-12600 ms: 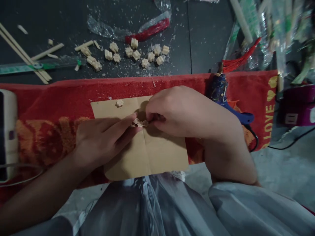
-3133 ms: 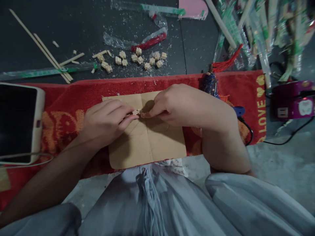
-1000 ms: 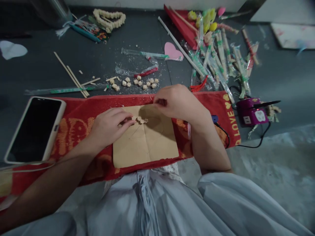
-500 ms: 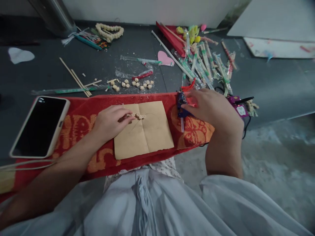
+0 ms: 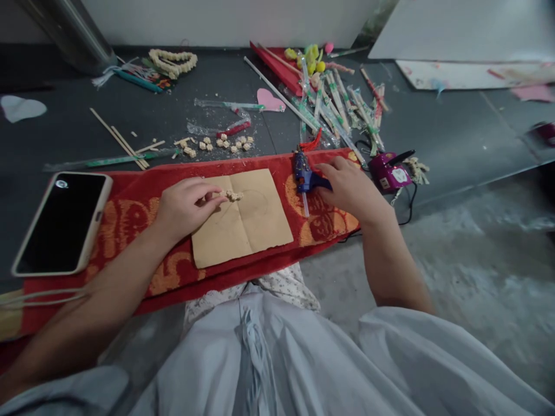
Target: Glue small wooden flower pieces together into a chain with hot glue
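Note:
My left hand (image 5: 188, 205) pinches a short row of small cream-coloured knobbly pieces (image 5: 233, 196) between thumb and fingertips. The row lies over a creased tan sheet of paper (image 5: 243, 231) with a faint pencil curve on it. A blue glue gun (image 5: 303, 173) rests on the red towel (image 5: 173, 271), right of the paper, with a clear glue stick poking out of its near end. Beside the gun's handle is my right hand (image 5: 349, 188), its fingers apart and loosely bent, holding nothing that I can see. Whether its fingertips touch the handle is unclear.
Loose cream pieces (image 5: 234, 143) lie beyond the towel. A phone (image 5: 63, 225) is at the left. Wrapped sticks (image 5: 340, 104) are heaped at the back right, near a purple box (image 5: 388, 172) with a cord. A cream beaded loop (image 5: 173, 62) sits far back.
The view has shifted, so things sit further left and higher. My right hand has come off the glue gun's body, and its handle shows now. My left hand keeps its pinch.

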Demonstrator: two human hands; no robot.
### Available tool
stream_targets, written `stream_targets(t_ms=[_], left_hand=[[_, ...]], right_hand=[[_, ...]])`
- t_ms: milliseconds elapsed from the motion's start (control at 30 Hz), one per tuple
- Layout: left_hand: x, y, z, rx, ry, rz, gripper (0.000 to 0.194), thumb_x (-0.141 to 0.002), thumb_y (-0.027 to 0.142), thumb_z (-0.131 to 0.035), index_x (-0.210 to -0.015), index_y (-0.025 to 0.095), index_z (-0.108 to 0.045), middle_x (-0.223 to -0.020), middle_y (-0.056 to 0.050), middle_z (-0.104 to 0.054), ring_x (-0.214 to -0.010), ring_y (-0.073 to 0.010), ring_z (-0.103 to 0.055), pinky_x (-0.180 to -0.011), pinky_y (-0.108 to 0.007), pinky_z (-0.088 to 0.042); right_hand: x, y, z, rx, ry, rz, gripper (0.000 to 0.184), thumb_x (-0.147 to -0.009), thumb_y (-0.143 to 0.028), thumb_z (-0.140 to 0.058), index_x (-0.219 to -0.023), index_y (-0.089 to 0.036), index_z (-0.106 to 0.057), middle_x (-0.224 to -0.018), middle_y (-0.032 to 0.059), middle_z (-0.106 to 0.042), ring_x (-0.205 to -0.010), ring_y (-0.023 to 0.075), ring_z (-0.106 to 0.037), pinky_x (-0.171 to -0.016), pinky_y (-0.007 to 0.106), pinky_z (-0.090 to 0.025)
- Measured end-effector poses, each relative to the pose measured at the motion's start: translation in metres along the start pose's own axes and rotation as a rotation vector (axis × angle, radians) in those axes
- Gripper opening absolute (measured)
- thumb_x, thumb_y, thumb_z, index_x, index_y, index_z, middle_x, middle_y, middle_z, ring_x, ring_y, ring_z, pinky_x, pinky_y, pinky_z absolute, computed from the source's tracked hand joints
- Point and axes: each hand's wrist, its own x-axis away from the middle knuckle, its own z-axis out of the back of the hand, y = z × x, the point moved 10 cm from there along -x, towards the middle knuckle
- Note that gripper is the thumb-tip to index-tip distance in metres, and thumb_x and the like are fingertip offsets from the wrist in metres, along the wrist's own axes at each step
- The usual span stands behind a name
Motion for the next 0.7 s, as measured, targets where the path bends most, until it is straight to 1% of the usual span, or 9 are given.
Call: stream_targets(t_ms=[67,167,233,333,467,600,700], left_hand=[[-0.001,-0.002,-0.002,0.007,-0.028,0.012,0.033,-0.112,0.056,-0.069,-0.107,0.030,-0.088,-0.094,-0.006,-0.085,-0.086,-0.0251,-0.079,-0.083,-0.037,-0.065],[-0.003,-0.004,-0.003,0.015,-0.065,0.022,0.037,-0.111,0.060,-0.069,-0.107,0.029,-0.089,-0.095,-0.007,-0.085,-0.085,-0.0256,-0.078,-0.083,-0.038,-0.064],[-0.004,-0.005,-0.003,0.014,-0.068,0.024,0.038,-0.111,0.061,-0.068,-0.106,0.029,-0.088,-0.094,-0.006,-0.084,-0.084,-0.0253,-0.077,-0.083,-0.038,-0.064],[-0.005,-0.006,-0.003,0.002,-0.069,0.027,0.037,-0.111,0.059,-0.068,-0.105,0.028,-0.087,-0.091,-0.005,-0.082,-0.084,-0.0246,-0.076,-0.082,-0.036,-0.062],[-0.006,-0.008,-0.007,-0.029,-0.101,0.043,0.034,-0.111,0.055,-0.068,-0.104,0.028,-0.087,-0.090,-0.005,-0.080,-0.084,-0.0241,-0.074,-0.081,-0.035,-0.060],[-0.007,-0.009,-0.015,-0.052,-0.153,0.060,0.033,-0.109,0.053,-0.070,-0.104,0.027,-0.088,-0.090,-0.005,-0.079,-0.085,-0.0243,-0.073,-0.082,-0.035,-0.059],[-0.008,-0.008,-0.019,-0.065,-0.177,0.069,0.032,-0.109,0.051,-0.070,-0.105,0.026,-0.089,-0.088,-0.005,-0.078,-0.085,-0.0246,-0.072,-0.083,-0.035,-0.058]], right_hand=[[-0.003,0.003,-0.005,0.036,-0.033,-0.021,0.050,-0.106,-0.021,-0.059,-0.152,-0.005,-0.071,-0.144,0.0287,-0.072,-0.136,0.0448,-0.072,-0.119,0.056,-0.059],[-0.008,0.006,-0.011,0.069,-0.060,-0.010,0.045,-0.106,-0.023,-0.062,-0.147,-0.007,-0.072,-0.140,0.0276,-0.075,-0.131,0.0436,-0.073,-0.113,0.054,-0.060],[-0.011,0.006,-0.013,0.082,-0.056,0.013,0.043,-0.107,-0.024,-0.062,-0.145,-0.007,-0.071,-0.137,0.0273,-0.077,-0.130,0.0434,-0.074,-0.112,0.053,-0.060],[-0.012,0.007,-0.016,0.082,-0.046,0.037,0.040,-0.106,-0.021,-0.060,-0.141,-0.005,-0.071,-0.135,0.0281,-0.078,-0.131,0.0433,-0.074,-0.114,0.053,-0.059],[-0.010,0.011,-0.014,0.009,0.007,0.063,0.038,-0.105,-0.021,-0.058,-0.139,-0.008,-0.069,-0.137,0.0283,-0.079,-0.131,0.0432,-0.075,-0.115,0.055,-0.061],[-0.007,0.027,-0.012,-0.107,0.084,0.047,0.036,-0.101,-0.026,-0.058,-0.133,-0.014,-0.068,-0.137,0.0280,-0.079,-0.123,0.0456,-0.077,-0.105,0.060,-0.064],[-0.007,0.035,-0.015,-0.228,0.108,0.087,0.037,-0.096,-0.030,-0.058,-0.130,-0.017,-0.067,-0.133,0.0264,-0.080,-0.119,0.0457,-0.077,-0.101,0.062,-0.065]])
